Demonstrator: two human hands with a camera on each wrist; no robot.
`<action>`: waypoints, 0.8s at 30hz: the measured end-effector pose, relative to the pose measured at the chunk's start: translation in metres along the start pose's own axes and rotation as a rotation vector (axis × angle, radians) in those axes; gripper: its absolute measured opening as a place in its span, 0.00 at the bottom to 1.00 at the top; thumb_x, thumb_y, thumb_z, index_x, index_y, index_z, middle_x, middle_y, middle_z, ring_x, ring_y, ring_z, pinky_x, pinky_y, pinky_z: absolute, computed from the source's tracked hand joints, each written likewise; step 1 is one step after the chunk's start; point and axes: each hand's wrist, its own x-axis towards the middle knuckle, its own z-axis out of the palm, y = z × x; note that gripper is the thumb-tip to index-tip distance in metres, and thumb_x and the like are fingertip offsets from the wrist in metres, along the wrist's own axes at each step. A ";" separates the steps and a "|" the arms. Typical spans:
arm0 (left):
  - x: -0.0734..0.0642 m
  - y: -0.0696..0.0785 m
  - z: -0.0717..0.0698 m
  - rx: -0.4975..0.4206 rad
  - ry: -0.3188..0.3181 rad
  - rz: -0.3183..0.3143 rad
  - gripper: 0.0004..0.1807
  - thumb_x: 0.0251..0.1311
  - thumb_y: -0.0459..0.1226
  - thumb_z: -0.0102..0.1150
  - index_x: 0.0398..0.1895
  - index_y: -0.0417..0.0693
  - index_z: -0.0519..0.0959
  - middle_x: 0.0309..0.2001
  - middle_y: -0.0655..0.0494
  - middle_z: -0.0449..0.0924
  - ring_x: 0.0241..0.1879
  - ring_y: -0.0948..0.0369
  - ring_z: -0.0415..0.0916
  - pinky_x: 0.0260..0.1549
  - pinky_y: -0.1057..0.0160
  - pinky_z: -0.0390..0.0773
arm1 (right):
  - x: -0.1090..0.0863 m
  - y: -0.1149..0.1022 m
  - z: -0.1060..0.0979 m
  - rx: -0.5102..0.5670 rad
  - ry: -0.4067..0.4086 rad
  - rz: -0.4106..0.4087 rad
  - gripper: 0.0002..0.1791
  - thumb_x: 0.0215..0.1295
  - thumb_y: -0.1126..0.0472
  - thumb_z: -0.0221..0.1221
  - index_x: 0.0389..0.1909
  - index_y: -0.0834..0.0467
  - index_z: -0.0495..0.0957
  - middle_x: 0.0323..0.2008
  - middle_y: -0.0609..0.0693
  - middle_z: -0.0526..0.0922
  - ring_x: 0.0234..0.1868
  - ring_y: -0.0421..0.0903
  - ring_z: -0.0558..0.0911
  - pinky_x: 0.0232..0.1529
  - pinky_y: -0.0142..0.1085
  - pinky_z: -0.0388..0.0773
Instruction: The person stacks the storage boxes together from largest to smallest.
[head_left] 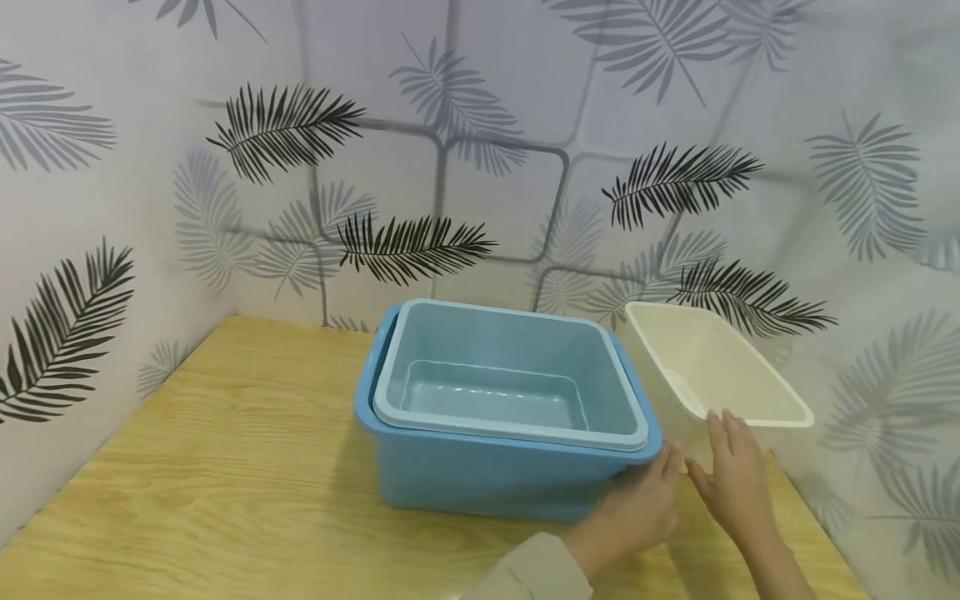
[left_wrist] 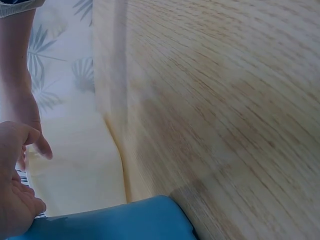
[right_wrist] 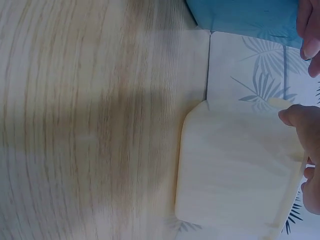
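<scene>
Pale-sleeved, the left hand (head_left: 637, 510) is curled round the rim of the blue tub (head_left: 487, 477); the rim of the cream tub (head_left: 716, 362) is pinched by the right hand (head_left: 738, 482)

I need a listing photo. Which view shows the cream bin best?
The head view: it shows the cream bin from above, rim and inside. The right wrist view shows mainly its outside wall; the left wrist view shows only part of its outside, with the blue bin in front.
</scene>
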 end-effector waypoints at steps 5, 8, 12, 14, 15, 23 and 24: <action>0.007 0.003 0.004 0.018 0.008 -0.023 0.38 0.60 0.53 0.50 0.70 0.48 0.54 0.69 0.56 0.56 0.70 0.62 0.52 0.68 0.71 0.53 | 0.001 0.000 0.000 -0.011 0.018 -0.014 0.40 0.34 0.74 0.69 0.53 0.78 0.66 0.51 0.78 0.68 0.52 0.77 0.66 0.53 0.66 0.63; 0.010 0.005 0.005 0.099 0.021 -0.010 0.38 0.59 0.55 0.50 0.70 0.48 0.56 0.68 0.56 0.57 0.70 0.62 0.52 0.68 0.71 0.52 | 0.000 0.001 -0.001 -0.010 0.021 -0.016 0.39 0.33 0.75 0.69 0.53 0.78 0.66 0.51 0.78 0.68 0.51 0.76 0.66 0.53 0.65 0.63; 0.012 0.007 0.003 0.157 -0.012 0.005 0.38 0.59 0.57 0.48 0.70 0.50 0.55 0.70 0.58 0.55 0.71 0.62 0.49 0.68 0.73 0.50 | -0.001 -0.001 -0.002 -0.005 0.025 -0.010 0.40 0.32 0.75 0.70 0.53 0.77 0.66 0.51 0.77 0.68 0.52 0.75 0.67 0.53 0.65 0.64; 0.013 0.008 0.002 0.145 -0.027 0.001 0.38 0.60 0.57 0.48 0.70 0.51 0.55 0.70 0.59 0.54 0.71 0.63 0.49 0.67 0.74 0.51 | -0.002 -0.002 -0.002 -0.005 0.027 -0.005 0.39 0.32 0.76 0.70 0.53 0.77 0.66 0.51 0.77 0.68 0.52 0.75 0.67 0.53 0.65 0.64; 0.013 0.008 0.001 0.136 -0.030 0.000 0.38 0.60 0.56 0.48 0.70 0.51 0.55 0.70 0.59 0.54 0.71 0.63 0.49 0.67 0.75 0.51 | -0.003 -0.002 -0.002 -0.006 0.029 -0.002 0.39 0.32 0.76 0.69 0.53 0.77 0.67 0.51 0.77 0.69 0.52 0.75 0.67 0.52 0.65 0.64; 0.014 0.006 0.000 0.046 -0.013 -0.005 0.37 0.59 0.53 0.51 0.70 0.50 0.56 0.70 0.59 0.55 0.71 0.64 0.50 0.58 0.82 0.61 | -0.004 -0.008 -0.005 -0.006 0.051 -0.006 0.38 0.32 0.77 0.69 0.52 0.78 0.67 0.50 0.77 0.69 0.52 0.74 0.67 0.51 0.65 0.66; 0.014 0.006 0.000 0.042 -0.011 -0.003 0.37 0.59 0.52 0.51 0.70 0.50 0.57 0.70 0.59 0.55 0.71 0.64 0.50 0.57 0.83 0.62 | -0.004 -0.009 -0.005 -0.003 0.052 -0.005 0.38 0.32 0.77 0.69 0.52 0.78 0.67 0.50 0.77 0.69 0.52 0.74 0.67 0.52 0.64 0.66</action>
